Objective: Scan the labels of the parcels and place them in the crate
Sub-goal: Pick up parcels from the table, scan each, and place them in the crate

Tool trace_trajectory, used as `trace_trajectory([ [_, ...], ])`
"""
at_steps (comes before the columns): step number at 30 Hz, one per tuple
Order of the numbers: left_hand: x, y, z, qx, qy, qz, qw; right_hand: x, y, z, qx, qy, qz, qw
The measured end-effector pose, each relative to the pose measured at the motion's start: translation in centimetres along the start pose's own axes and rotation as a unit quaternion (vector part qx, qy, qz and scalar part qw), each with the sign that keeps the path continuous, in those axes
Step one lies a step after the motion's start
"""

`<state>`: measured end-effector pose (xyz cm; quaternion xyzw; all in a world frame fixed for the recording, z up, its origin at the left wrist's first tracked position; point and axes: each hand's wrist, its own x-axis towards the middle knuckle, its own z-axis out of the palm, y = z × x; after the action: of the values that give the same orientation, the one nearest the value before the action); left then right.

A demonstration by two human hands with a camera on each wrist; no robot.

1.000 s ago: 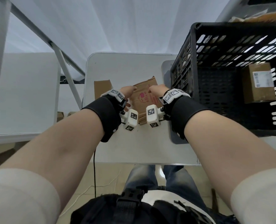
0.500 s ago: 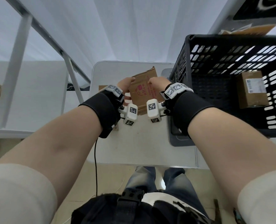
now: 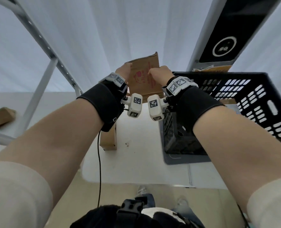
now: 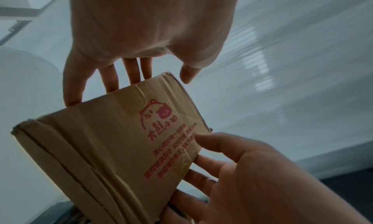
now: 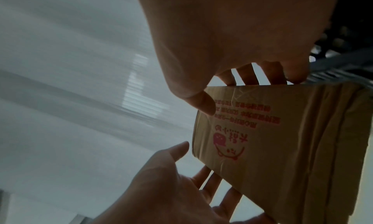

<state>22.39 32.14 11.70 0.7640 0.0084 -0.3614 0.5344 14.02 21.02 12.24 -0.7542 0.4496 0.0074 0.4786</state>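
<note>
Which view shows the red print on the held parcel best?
Left wrist: the parcel fills the frame, its red print upright and nearly readable. The right wrist view shows the print upside down and dimmer. The head view shows it small, between the left hand and right hand.

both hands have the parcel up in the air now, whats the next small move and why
Probably turn the parcel over and lift it toward the black scanner up on the right. The face toward the camera shows only red print, no shipping label, so the label likely sits on the hidden side. The left hand and right hand grip opposite edges, which suits a flip.
</note>
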Motion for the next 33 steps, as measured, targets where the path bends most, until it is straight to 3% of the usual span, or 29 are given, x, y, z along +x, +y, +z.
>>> trace_trajectory([
  [8,-9.5,5.4,6.5,-0.009,0.065,0.065,0.996,-7.0,2.2,-10.1,0.115,0.038,-0.042,0.992],
  [13,-14.8,5.0,11.1,0.001,0.043,0.107,0.993,-10.8,5.1,-16.0,0.19,0.063,-0.059,0.978],
  [25,-26.8,4.0,21.7,-0.07,-0.002,0.146,0.987,-18.3,12.8,-27.8,0.155,0.153,-0.127,0.968],
  [29,-30.3,4.6,24.4,-0.066,0.01,0.204,0.977,-21.2,14.2,-31.4,0.191,0.125,-0.176,0.958],
  [33,-34.1,5.8,26.0,-0.047,0.029,0.266,0.962,-23.4,14.9,-34.2,0.223,0.144,-0.203,0.942],
])
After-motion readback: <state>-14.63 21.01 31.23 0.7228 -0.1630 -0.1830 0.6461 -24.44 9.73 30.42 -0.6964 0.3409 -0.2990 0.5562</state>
